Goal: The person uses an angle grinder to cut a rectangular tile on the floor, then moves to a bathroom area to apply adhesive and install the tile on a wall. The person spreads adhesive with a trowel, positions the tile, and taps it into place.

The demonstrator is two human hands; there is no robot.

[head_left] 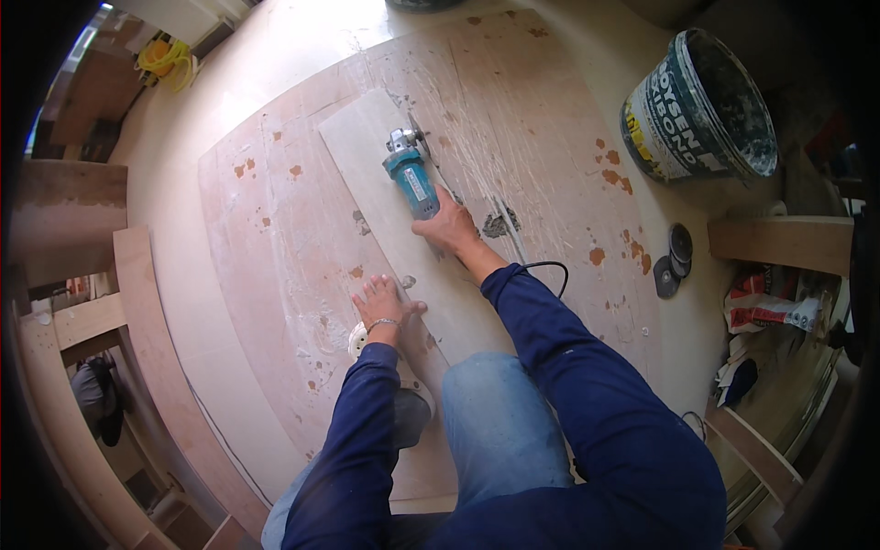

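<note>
My right hand [451,226] is wrapped round the teal body of an angle grinder [414,183]. The grinder's metal head points away from me, with its disc edge-on at the right long edge of a pale, flat strip [449,302], tile or board, I cannot tell which. My left hand [383,307], fingers spread, lies at the strip's left edge, partly on the sheet below. My jeans-covered knee [500,403] is over the strip's near end. A black cord [550,265] shows beside my right forearm.
Under the strip is a worn, stained sheet [257,211] with scratches. A paint bucket [655,128] stands at the far right, with loose grinding discs [669,275] nearer. Wooden framing [151,339] borders the left; a yellow coil [167,60] lies far left. Bags [775,302] sit at right.
</note>
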